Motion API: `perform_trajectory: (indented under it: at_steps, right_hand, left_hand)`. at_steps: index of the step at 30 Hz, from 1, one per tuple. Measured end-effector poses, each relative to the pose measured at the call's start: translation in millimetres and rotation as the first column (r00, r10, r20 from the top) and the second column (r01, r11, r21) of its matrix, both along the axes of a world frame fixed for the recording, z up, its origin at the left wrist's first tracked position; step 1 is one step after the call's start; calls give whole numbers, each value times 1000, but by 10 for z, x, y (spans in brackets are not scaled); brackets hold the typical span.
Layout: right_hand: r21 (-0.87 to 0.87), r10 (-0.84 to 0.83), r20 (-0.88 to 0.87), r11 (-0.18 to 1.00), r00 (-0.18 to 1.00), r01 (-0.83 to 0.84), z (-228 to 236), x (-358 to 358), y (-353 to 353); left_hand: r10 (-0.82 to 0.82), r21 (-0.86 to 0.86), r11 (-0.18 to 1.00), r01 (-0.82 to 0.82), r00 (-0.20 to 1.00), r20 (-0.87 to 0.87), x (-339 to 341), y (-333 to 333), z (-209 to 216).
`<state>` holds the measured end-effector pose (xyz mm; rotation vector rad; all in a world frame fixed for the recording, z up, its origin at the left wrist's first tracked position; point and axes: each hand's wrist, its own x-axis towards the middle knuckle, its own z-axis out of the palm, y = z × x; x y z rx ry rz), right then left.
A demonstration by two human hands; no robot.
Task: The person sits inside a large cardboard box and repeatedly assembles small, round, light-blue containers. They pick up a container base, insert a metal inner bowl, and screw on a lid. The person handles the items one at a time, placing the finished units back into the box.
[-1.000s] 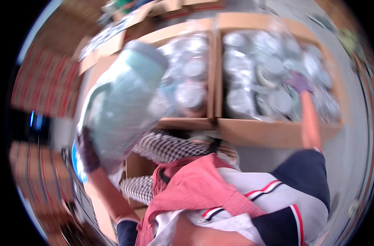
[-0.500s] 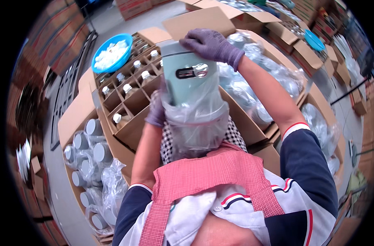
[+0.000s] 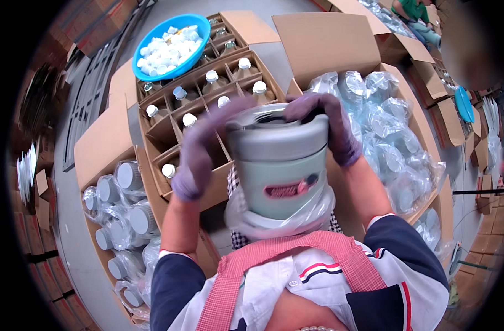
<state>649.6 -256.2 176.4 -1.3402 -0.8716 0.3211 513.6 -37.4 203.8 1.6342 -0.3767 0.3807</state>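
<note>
Cardboard on every side, and at far left an open carton [image 3: 105, 165] holds clear bagged jars [image 3: 131, 175] lying on their sides. Next along, the divided box [image 3: 208, 105] shows rows of white-capped bottles [image 3: 212, 76] upright in their cells, with a blue bowl of white caps [image 3: 172, 47] sitting on its far corner.

Now the action: the left hand [image 3: 199, 151], in a purple glove, lies open and spread along the left flank of the pale green jug [image 3: 279, 165], thumb reaching across the rim. The jug is up in front of the chest, above the red checked apron [image 3: 296, 256], its base bunched in a clear plastic bag [image 3: 277, 220] that sags loose below.

The right hand [image 3: 332, 129], gloved too, curls over the top edge at the far right of the rim, fingers hooked down onto the grey shoulder. Both hands are clamped on that jug, one each side.

My read: the bag is being worked along the body, so the grip wants to stay even on both sides and the film pulled clear without snagging the label.

Further right, another carton [image 3: 412, 124] brims with bagged clear jars [image 3: 382, 118].
</note>
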Motion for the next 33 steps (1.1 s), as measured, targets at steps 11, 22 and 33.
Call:
perform_trajectory:
  at_steps: [11, 22, 33]
  right_hand:
    - [-185, 139, 243, 978, 960, -95, -52, 553, 198]
    - [306, 112, -579, 948, 807, 89, -681, 1334, 818]
    - [-433, -316, 208, 819, 926, 377, -905, 790, 1189]
  left_hand:
    - [332, 127, 939, -321, 939, -85, 686, 321, -378]
    - [890, 635, 424, -646, 427, -161, -330, 2067, -1870]
    - [718, 790, 171, -589, 624, 309, -388, 1608, -299]
